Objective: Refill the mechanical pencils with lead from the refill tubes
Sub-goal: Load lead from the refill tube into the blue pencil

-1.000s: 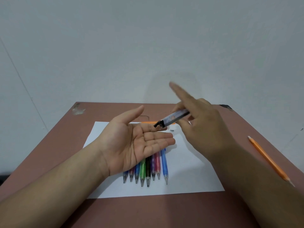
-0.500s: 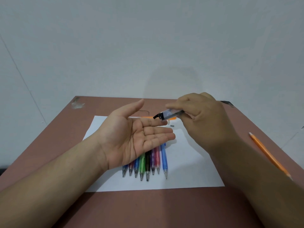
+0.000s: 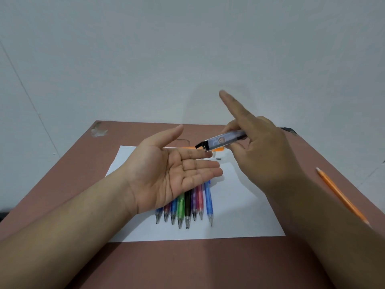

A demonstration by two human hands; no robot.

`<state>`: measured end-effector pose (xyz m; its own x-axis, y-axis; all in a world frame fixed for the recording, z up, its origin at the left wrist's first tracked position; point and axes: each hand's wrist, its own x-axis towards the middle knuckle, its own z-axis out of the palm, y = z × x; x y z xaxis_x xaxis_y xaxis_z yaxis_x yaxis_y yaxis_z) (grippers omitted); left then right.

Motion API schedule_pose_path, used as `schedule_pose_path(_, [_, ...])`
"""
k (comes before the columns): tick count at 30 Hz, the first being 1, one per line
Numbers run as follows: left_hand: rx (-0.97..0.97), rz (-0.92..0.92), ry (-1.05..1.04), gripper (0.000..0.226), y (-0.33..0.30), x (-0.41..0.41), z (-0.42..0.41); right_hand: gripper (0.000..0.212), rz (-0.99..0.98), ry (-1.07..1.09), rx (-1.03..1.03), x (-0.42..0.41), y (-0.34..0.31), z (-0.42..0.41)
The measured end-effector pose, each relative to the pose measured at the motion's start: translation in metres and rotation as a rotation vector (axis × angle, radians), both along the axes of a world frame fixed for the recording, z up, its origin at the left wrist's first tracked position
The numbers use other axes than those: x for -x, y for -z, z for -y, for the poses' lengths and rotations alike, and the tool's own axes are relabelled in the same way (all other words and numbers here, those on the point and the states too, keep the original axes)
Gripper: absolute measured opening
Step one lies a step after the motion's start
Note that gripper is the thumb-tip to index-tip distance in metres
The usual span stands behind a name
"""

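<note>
My right hand [image 3: 264,155] holds a clear lead refill tube [image 3: 220,141] with its black cap end tilted down toward my left. Its index finger sticks up above the tube. My left hand [image 3: 170,172] lies palm up and open just under the tube's open black tip, with nothing visible in the palm. Several mechanical pencils [image 3: 188,207] in blue, red, green, black and purple lie side by side on a white sheet of paper [image 3: 239,217], tips toward me, their upper halves hidden by my left hand.
An orange pencil [image 3: 341,197] lies on the brown table [image 3: 187,265] at the right. A small orange object [image 3: 219,150] and a tiny grey piece [image 3: 218,158] rest on the paper behind the tube. A white wall stands behind the table.
My right index finger was curled down onto the tube half a second ago and is now lifted straight up again. The left palm has stayed under the tube tip.
</note>
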<state>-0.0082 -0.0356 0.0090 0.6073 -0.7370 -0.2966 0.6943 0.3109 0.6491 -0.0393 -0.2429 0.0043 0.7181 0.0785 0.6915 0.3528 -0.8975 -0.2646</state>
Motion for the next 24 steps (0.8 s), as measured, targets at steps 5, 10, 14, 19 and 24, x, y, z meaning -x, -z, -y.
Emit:
schedule_pose_path(5, [0.004,0.0,0.004,0.077,0.0019,-0.0018,-0.0001,0.067,0.021,-0.037,0.029,-0.0012,0.0015,0.0012])
schedule_pose_path(10, [0.004,0.005,0.01,0.077,0.0025,-0.0017,-0.0005,0.055,0.045,-0.031,0.076,-0.0019,0.0034,0.0057])
schedule_pose_path(14, [0.014,-0.004,0.016,0.077,0.0021,-0.0018,-0.0008,0.083,-0.036,-0.024,-0.036,-0.0017,0.0011,0.0014])
schedule_pose_path(19, [0.01,0.0,0.014,0.078,0.0026,-0.002,-0.0013,0.051,0.041,-0.042,0.081,-0.0024,0.0052,0.0049])
schedule_pose_path(24, [-0.019,0.019,-0.019,0.075,0.002,-0.0012,-0.0002,0.048,0.038,-0.033,0.073,-0.004,0.0041,0.0044])
